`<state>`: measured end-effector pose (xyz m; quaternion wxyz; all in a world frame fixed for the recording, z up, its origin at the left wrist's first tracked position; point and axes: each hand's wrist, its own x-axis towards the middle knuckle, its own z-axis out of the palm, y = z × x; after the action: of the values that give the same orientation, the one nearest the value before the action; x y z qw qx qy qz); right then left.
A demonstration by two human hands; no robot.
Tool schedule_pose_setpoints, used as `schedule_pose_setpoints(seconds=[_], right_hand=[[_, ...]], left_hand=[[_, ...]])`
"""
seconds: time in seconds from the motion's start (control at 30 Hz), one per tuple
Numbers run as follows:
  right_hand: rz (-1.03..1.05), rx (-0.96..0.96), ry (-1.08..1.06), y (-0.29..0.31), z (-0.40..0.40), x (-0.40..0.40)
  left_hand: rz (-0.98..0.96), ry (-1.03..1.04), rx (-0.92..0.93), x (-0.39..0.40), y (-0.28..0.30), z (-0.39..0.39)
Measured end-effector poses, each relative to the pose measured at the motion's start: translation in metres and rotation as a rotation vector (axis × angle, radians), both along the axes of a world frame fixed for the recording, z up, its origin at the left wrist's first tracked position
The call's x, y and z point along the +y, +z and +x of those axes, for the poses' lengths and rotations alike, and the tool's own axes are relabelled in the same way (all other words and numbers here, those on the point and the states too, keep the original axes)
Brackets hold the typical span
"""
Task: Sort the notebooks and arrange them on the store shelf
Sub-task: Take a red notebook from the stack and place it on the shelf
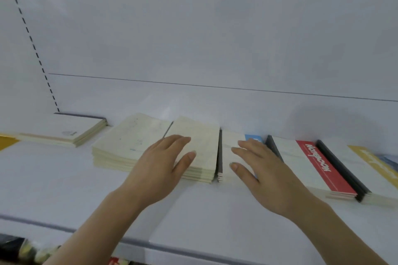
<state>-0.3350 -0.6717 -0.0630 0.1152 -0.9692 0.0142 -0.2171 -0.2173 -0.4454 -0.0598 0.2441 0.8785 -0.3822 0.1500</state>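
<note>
Several stacks of notebooks lie flat in a row on the white shelf. Two cream stacks sit side by side: one on the left and one on the right. My left hand hovers open over the front of the right cream stack, fingers spread. Beside it lies a white stack with a blue stripe and a black spine. My right hand rests open on that stack, palm down. Further right lies a stack with a red "Notebook" stripe.
A low cream stack sits at the far left by the shelf's back corner, with a yellow cover at the frame edge. A yellow-striped stack lies at the far right. Items on a lower shelf show at bottom left.
</note>
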Motion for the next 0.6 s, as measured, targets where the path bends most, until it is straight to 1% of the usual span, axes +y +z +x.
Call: schedule_pose_setpoints(seconds=[0.13,0.27,0.37,0.43,0.5,0.6], right_hand=[[-0.019,-0.019,0.032,0.006,0.014,0.064],[-0.035,-0.052,0.035,0.007,0.037,0.151],[0.001,-0.05,0.047,0.006,0.059,0.221],[0.046,-0.004,0.046,0.002,0.071,0.262],[0.075,0.036,0.06,0.0,0.084,0.295],[0.045,0.071,0.08,0.0,0.112,0.33]], left_hand=[[-0.055,0.067,-0.015,0.062,0.004,0.004],[-0.094,0.18,-0.013,0.144,0.006,0.019],[-0.063,0.25,-0.018,0.205,0.004,0.038],[-0.034,0.275,-0.007,0.242,-0.001,0.049],[-0.004,0.291,0.005,0.274,-0.004,0.06],[0.014,0.327,0.013,0.31,-0.005,0.083]])
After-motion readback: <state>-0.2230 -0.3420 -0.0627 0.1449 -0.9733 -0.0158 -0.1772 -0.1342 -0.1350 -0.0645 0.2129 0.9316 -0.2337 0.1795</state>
